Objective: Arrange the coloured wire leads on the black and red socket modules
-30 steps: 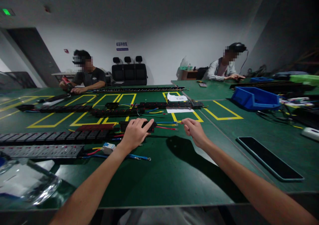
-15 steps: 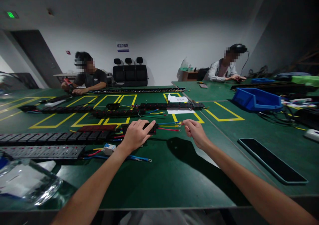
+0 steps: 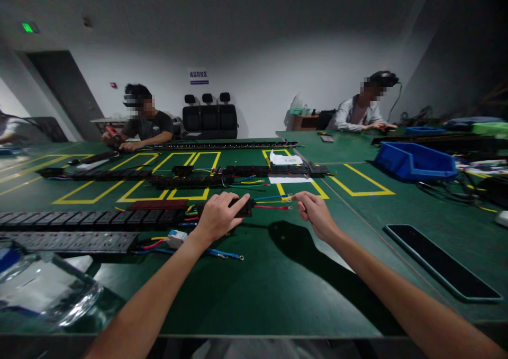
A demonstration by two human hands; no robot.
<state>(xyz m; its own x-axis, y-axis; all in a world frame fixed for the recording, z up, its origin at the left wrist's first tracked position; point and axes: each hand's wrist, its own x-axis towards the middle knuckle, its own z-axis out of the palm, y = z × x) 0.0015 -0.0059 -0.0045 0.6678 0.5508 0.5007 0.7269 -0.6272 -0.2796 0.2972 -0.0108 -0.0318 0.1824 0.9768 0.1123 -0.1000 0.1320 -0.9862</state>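
Note:
My left hand (image 3: 216, 216) is wrapped over a black block (image 3: 246, 208) on the green table, its thumb and fingers closed on it. From the block's right end run a blue wire (image 3: 272, 197), a yellow wire (image 3: 273, 202) and a red wire (image 3: 272, 207), with ring terminals at their tips. My right hand (image 3: 315, 213) is closed in a pinch at the end of the blue wire; the fingertips partly hide the contact. Left of the block lie a black socket strip (image 3: 87, 218) and a grey socket strip (image 3: 79, 241).
A clear bottle (image 3: 51, 290) lies at the near left, a phone (image 3: 440, 261) at the right. Beyond stand a blue bin (image 3: 415, 160) and more black strips (image 3: 190, 181). Two people (image 3: 148, 118) (image 3: 365, 105) work across the green table (image 3: 278, 295).
The whole view has shifted slightly, so things appear a little further right and lower. The yellow wire's tip now sits closer to the blue one. Both hands keep nearly the same pose.

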